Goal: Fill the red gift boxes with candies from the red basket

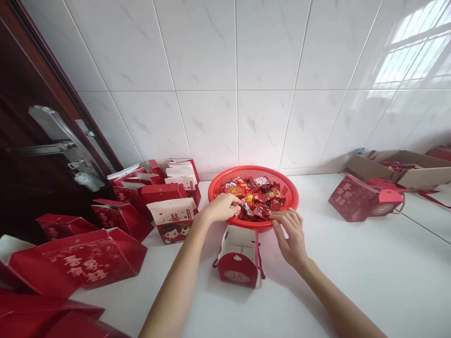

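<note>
A red plastic basket (289, 188) stands against the wall, filled with wrapped candies (259, 197) in mostly red wrappers. My left hand (222, 207) reaches over the basket's left rim, its bent fingers apart and touching the candies. At the right front rim is my right hand (291, 237), fingers stretched over the edge by the candies and the thumb apart. What lies under the fingertips of each hand is partly hidden. An open red gift box (237, 270) with a white inside and dark red cords stands in front of the basket, between my forearms.
Several red gift boxes (88, 258) crowd the left side, some with white printed fronts. To the right stand a few red boxes (352, 197) beside an open cardboard box (426, 176). A tiled wall (207, 122) closes the back; a dark door (31, 84) is at left.
</note>
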Motion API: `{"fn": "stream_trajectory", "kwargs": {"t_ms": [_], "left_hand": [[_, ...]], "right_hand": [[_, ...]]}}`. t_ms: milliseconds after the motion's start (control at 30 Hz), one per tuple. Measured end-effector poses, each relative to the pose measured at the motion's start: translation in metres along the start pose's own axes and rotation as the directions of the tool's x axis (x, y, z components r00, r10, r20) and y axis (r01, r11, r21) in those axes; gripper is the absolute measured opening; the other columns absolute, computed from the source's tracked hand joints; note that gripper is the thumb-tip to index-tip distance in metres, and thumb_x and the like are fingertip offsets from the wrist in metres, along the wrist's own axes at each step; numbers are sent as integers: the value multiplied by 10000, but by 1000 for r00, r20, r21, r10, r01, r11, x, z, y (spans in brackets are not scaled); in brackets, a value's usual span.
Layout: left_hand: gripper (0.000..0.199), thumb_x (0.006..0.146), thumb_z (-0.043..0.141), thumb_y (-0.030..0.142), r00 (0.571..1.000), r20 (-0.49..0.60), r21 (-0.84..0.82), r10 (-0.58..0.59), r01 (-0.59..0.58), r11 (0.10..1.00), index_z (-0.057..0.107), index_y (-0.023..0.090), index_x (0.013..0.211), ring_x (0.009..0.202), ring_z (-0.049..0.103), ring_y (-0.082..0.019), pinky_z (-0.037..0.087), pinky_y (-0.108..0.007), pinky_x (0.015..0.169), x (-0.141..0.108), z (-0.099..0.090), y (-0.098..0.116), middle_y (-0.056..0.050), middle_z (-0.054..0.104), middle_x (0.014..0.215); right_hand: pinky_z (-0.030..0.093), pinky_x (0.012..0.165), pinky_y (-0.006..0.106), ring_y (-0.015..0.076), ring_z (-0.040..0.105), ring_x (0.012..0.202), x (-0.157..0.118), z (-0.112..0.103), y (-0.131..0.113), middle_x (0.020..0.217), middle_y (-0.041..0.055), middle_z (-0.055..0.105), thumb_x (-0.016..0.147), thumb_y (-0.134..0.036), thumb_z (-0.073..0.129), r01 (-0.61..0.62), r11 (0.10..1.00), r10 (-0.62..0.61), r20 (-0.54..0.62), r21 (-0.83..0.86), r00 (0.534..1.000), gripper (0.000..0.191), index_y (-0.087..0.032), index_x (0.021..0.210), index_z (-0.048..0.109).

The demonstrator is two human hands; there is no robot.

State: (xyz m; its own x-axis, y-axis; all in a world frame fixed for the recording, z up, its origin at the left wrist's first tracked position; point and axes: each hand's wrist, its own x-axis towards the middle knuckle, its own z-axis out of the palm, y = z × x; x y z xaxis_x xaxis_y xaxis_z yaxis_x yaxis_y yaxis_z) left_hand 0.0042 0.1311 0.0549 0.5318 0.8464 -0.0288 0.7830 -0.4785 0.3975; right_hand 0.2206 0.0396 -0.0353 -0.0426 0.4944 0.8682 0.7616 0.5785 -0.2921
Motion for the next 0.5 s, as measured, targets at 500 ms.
{"fn": "stream_trajectory", "kwargs": {"t_ms": [500], "left_hand": [[459,844,593,355,996,-47,175,-81,88,981,683,223,1275,1310,565,-312,458,-379,1066,32,11,-13,-98,648,1378]], "right_hand": [[270,1091,413,199,591,984,3,-8,-9,1002,47,674,1065,-254,330,5,985,43,275,-172,961,256,-222,1047,584]]}}
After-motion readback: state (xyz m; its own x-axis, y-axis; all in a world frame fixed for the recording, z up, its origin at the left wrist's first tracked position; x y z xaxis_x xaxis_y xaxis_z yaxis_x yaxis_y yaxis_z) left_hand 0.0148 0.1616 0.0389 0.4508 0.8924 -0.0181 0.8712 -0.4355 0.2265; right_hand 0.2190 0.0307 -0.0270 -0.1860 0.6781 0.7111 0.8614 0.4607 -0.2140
